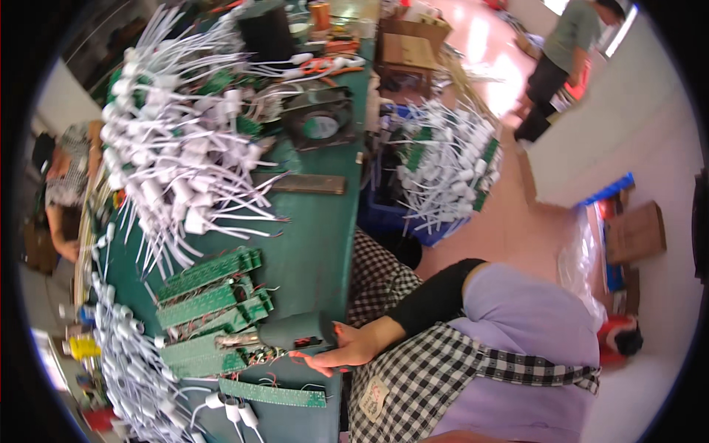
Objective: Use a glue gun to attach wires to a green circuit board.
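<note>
My right hand [341, 348], in a black sleeve, is shut on a dark-handled soldering tool [295, 332]. The tool's metal tip [235, 340] points at a row of long green circuit boards [210, 295] lying on the green table [310, 244]. One more green board strip [272, 393] lies just below the hand, with white sockets on wires [235, 408] beside it. My left hand does not show. My checked apron [421, 376] and lilac shirt fill the lower right.
A big heap of white sockets with wires [170, 162] covers the table's far side. A black fan [321, 122], orange scissors [325, 66] and cardboard boxes [410, 48] lie beyond. A blue crate [436, 225] holds more sockets. One person [561, 59] stands on the floor; another [63, 192] sits left.
</note>
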Demonstrator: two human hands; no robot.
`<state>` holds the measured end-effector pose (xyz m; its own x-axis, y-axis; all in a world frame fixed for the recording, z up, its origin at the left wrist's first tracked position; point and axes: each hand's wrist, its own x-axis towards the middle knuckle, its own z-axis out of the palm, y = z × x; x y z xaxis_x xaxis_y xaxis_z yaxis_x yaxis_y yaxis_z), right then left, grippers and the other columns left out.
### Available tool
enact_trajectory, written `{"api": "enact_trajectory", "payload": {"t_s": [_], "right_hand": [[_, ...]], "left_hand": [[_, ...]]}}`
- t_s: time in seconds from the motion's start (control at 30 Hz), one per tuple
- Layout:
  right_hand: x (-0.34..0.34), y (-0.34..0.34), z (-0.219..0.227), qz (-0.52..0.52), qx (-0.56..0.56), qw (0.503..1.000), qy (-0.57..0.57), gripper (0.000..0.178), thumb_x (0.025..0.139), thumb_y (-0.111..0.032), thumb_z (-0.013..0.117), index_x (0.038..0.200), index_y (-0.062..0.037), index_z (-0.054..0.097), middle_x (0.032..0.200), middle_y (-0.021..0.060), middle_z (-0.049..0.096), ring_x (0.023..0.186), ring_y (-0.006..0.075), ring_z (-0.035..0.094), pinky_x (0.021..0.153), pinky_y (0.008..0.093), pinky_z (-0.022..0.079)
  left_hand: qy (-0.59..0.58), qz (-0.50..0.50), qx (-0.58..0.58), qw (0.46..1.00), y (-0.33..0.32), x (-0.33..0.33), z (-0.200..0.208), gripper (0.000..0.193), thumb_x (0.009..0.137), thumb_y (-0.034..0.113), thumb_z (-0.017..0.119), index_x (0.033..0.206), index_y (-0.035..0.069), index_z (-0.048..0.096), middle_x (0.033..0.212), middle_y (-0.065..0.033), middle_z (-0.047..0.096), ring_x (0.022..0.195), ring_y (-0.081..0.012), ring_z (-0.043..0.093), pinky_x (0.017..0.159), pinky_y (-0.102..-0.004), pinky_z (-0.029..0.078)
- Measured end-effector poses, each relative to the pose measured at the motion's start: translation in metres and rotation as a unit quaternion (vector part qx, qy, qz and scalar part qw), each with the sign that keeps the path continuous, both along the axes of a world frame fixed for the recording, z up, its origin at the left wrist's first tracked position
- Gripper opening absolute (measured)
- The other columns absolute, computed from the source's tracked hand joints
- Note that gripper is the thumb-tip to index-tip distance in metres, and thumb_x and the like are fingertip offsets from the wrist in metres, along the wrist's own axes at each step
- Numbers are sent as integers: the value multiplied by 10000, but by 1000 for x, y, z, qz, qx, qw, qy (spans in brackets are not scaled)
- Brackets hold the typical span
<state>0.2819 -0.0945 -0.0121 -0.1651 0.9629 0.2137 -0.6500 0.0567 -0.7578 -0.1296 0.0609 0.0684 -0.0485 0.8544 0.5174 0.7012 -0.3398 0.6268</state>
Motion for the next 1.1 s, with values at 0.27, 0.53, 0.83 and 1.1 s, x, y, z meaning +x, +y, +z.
{"api": "enact_trajectory", "payload": {"t_s": [0.27, 0.53, 0.83, 1.1], "right_hand": [[-6, 2, -8, -74, -9, 997, -13, 300, 919, -172, 495, 1183, -58, 410, 637, 12, 495, 544, 72, 481, 409, 226, 367], [-12, 5, -5, -107, 44, 993, -21, 286, 930, -171, 480, 1176, -40, 418, 607, 17, 499, 530, 83, 486, 429, 233, 375], [-14, 0, -6, -114, 5, 993, -38, 350, 919, -216, 503, 1186, -23, 387, 598, 4, 513, 499, 67, 508, 383, 211, 384], [-13, 1, -3, -78, 14, 996, -42, 348, 921, -217, 499, 1189, -18, 400, 565, 4, 506, 482, 77, 501, 422, 216, 368]], "left_hand": [[-492, -265, -451, 695, -30, 25, -2, 700, 786, 249, 700, 1363, 179, 310, 911, -77, 522, 828, -188, 497, 873, -411, 430], [324, -304, -180, 878, -96, 142, -40, 468, 726, 68, 683, 1145, 17, 480, 907, -140, 552, 688, -243, 552, 583, -332, 464], [360, -149, 59, 919, -106, 156, -26, 250, 744, 155, 714, 882, 6, 567, 793, -166, 534, 712, -334, 520, 622, -428, 440], [317, -217, -3, 923, -106, 134, -21, 218, 756, 131, 708, 911, 25, 597, 864, -200, 563, 759, -360, 566, 642, -433, 475]]}}
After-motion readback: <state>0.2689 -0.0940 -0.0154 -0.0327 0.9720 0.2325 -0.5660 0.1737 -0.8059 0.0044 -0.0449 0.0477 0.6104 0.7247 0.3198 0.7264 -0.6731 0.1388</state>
